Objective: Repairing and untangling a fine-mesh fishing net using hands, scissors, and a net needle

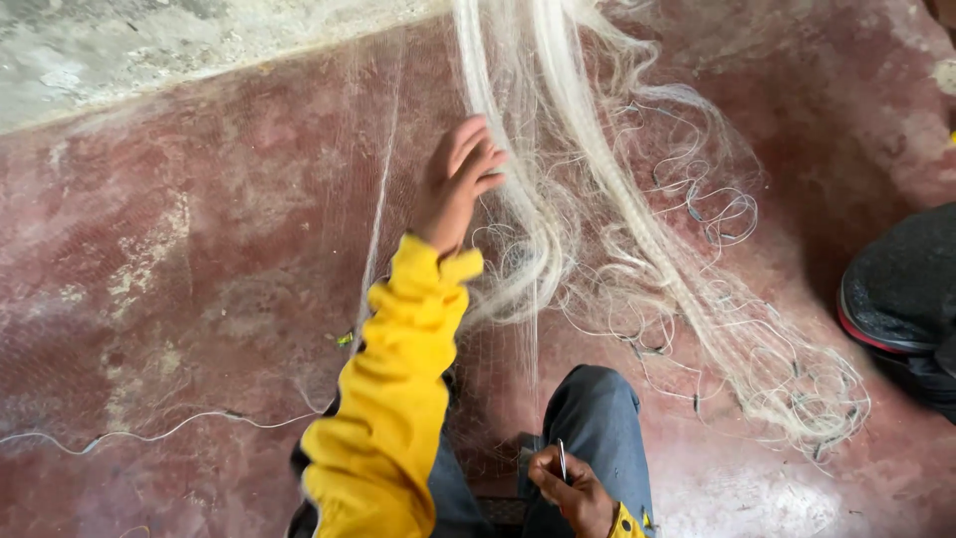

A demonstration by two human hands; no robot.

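My left hand (456,184), in a yellow sleeve, reaches up and forward into a white fishing net (588,229) that hangs in thick bunched strands from the top of the view. Its fingers are apart and press against the fine mesh beside the bunch. My right hand (573,493) rests low on my knee in blue trousers, fingers closed on a thin metal needle (562,458) that points upward. The net's lower end spreads in loose loops over the floor to the right.
The red, worn concrete floor (179,299) runs to a pale grey edge at the top left. A loose white line (149,433) trails across the floor at the lower left. A dark shoe with a red sole (896,289) lies at the right edge.
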